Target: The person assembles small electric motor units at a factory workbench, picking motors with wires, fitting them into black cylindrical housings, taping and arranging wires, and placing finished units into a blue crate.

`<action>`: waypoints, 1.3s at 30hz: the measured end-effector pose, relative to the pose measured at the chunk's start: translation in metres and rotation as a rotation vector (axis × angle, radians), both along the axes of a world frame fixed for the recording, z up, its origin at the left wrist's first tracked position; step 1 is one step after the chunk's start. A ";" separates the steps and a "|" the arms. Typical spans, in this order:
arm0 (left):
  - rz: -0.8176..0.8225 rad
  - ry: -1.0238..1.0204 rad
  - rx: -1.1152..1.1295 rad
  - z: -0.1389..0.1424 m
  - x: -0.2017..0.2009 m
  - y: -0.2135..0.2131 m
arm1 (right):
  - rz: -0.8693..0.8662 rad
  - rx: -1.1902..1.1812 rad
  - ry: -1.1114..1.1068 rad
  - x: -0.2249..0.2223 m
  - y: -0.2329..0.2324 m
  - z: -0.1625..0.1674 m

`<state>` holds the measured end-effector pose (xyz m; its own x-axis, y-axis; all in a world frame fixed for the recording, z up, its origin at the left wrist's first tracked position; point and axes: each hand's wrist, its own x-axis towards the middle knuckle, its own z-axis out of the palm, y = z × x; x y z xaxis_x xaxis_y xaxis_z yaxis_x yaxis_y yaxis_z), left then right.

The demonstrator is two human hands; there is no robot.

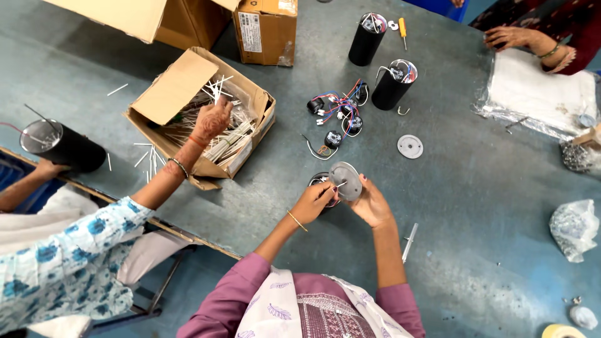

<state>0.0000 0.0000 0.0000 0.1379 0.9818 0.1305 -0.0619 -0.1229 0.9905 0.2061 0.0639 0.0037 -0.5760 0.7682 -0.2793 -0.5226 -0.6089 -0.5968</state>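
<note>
Your right hand (374, 203) is pinching the rim of the thin round grey metal lid (346, 181), stiff and light, over the black cylinder (318, 181), while your left hand (313, 201) is gripping perhaps a thin wire, so keep holding the edge.

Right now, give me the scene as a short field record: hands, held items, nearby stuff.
left hand: pinches a thin white wire at the disc
right hand: holds a round grey metal disc tilted up
under the disc: black cylinder, mostly hidden
table: grey surface
nearby: bundle of coloured wires, two upright black cylinders, spare grey disc
co-worker: a hand reaches into a cardboard box of white sticks
</note>
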 end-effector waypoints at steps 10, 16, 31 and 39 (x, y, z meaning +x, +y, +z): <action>-0.186 0.059 -0.043 -0.050 -0.065 0.010 | 0.101 0.244 -0.142 -0.074 -0.038 0.009; -0.003 0.235 0.057 -0.035 -0.101 0.022 | -0.005 0.474 -0.527 -0.096 -0.046 0.044; -0.068 0.574 0.192 0.020 -0.147 0.049 | -0.122 0.992 -1.322 -0.176 -0.067 0.084; -0.245 0.510 0.471 0.026 -0.192 0.067 | -0.164 1.038 -1.402 -0.192 -0.062 0.059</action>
